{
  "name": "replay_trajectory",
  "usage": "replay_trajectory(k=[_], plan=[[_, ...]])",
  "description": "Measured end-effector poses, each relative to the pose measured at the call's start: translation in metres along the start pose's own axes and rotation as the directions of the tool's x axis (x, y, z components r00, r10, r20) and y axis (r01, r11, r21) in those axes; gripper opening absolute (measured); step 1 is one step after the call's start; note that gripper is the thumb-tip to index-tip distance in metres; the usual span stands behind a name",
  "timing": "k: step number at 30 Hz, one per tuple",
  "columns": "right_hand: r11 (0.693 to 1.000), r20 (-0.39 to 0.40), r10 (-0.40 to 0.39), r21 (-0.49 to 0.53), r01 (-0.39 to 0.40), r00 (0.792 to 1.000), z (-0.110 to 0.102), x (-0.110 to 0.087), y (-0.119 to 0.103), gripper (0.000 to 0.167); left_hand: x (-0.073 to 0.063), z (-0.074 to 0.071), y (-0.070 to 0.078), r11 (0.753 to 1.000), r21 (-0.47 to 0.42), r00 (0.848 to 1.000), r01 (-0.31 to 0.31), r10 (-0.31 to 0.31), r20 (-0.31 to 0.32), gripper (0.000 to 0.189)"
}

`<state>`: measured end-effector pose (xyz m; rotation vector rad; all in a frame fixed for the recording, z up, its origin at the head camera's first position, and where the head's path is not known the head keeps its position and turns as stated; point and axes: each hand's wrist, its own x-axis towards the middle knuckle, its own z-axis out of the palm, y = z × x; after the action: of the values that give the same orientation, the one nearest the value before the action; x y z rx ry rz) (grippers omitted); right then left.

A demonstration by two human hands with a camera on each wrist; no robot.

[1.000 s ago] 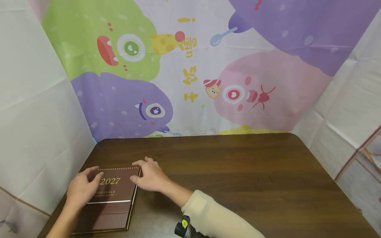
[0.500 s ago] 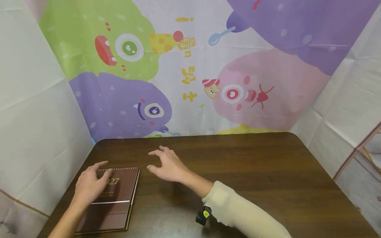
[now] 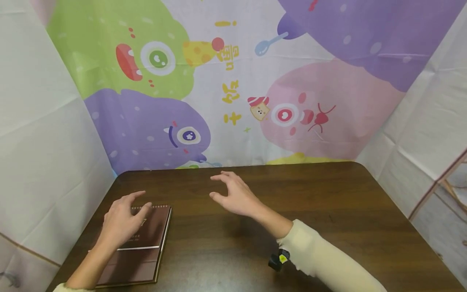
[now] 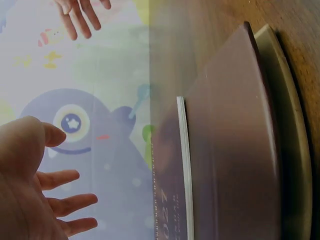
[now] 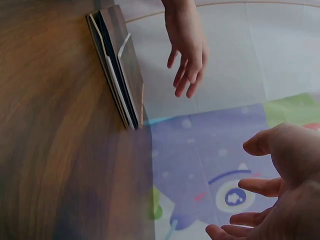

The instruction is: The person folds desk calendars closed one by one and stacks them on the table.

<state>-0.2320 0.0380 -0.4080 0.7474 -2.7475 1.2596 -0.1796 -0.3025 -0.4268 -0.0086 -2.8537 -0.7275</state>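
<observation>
A brown desk calendar with a row of spiral binding along its far edge lies on the left of the table. In the head view my left hand hovers over its upper left part and covers some of the gold lettering. The left wrist view shows that hand with fingers spread, apart from the calendar. Well to the right of the calendar, my right hand is held above the table with nothing in it. Its fingers spread loosely in the right wrist view, where the calendar stands edge-on.
The dark wooden table runs back to a cartoon-printed cloth. White cloth walls close in the left and right sides. A small black device is worn at the right sleeve.
My right hand has moved away from the calendar's right edge, to the right and farther back. The left hand has shifted a little right and up over the calendar, which stays in place.
</observation>
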Motion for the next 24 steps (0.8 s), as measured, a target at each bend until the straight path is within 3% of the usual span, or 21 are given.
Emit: replay_trajectory(k=[10, 18, 24], plan=[[0.997, -0.062, 0.028, -0.064, -0.032, 0.998, -0.035, -0.018, 0.022, 0.051, -0.001, 0.004, 0.015, 0.998, -0.002, 0.998, -0.055, 0.055, -0.036, 0.056], [0.989, -0.129, 0.049, -0.136, -0.066, 0.990, -0.064, -0.031, 0.055, 0.050, 0.001, 0.009, 0.025, 0.997, -0.020, 0.996, -0.080, 0.079, -0.034, 0.055], [0.980, -0.183, 0.067, -0.173, -0.099, 0.981, -0.087, -0.040, 0.073, 0.049, 0.004, 0.015, 0.034, 0.990, -0.037, 0.988, -0.139, 0.136, -0.068, 0.051]])
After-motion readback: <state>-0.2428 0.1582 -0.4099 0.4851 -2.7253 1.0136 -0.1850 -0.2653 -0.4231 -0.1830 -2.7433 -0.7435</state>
